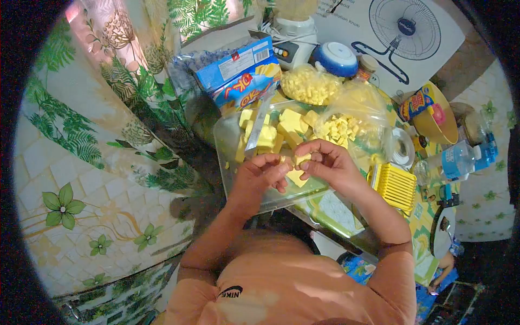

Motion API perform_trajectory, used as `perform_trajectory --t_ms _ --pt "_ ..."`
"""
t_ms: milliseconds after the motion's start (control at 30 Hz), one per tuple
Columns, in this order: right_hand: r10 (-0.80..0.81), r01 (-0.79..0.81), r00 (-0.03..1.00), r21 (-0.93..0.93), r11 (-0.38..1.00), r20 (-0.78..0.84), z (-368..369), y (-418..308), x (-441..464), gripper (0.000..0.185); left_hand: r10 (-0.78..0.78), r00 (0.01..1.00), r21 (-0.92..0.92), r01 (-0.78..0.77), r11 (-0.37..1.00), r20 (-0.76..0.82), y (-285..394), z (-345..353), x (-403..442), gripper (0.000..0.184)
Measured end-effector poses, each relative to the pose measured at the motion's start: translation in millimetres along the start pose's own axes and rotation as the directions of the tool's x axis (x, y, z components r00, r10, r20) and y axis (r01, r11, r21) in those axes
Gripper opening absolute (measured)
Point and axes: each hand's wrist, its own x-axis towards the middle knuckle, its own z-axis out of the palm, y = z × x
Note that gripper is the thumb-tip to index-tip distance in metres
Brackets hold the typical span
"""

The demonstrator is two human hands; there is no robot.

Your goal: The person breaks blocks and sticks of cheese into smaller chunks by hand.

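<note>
My left hand [262,174] is closed, with a small yellow piece between thumb and fingertips. Beside it, my right hand [330,162] pinches another yellow piece [303,159]. Both hands are over a clear tray [221,138] holding pale yellow blocks [291,123]. A metal blade [258,125] slants up from my left hand across the blocks; its lower end is hidden, and I cannot tell whether the hand holds it. An open plastic bag of small yellow pieces [338,129] lies at the tray's right side.
Behind the tray are a blue box [242,73], a filled plastic bag [310,85], a blue-and-white bowl [337,58] and a white appliance [292,40]. To the right are a yellow slotted tool [394,188], tape [402,149], a bottle [449,163] and a yellow container [445,130].
</note>
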Motion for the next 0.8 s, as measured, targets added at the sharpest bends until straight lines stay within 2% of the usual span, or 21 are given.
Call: perform_trajectory --t_ms 100,200,400,800 --pt "0.028 -0.028 1.000 -0.004 1.000 -0.005 -3 3 -1 0.025 0.047 0.999 -0.064 -0.046 0.997 0.017 -4 3 1 0.021" --pt "-0.029 0.027 0.998 -0.034 0.999 -0.054 2 6 -3 0.025 0.106 0.994 0.034 -0.107 0.994 0.034 -4 5 1 0.024" --pt "0.017 -0.017 1.000 -0.024 1.000 -0.013 3 7 -4 0.022 0.166 0.985 -0.030 -0.165 0.986 0.036 -13 3 2 0.034" --pt "0.049 -0.048 0.999 0.071 0.996 -0.014 -2 7 0 0.019 0.158 0.986 -0.082 -0.154 0.985 0.046 -10 1 2 0.030"
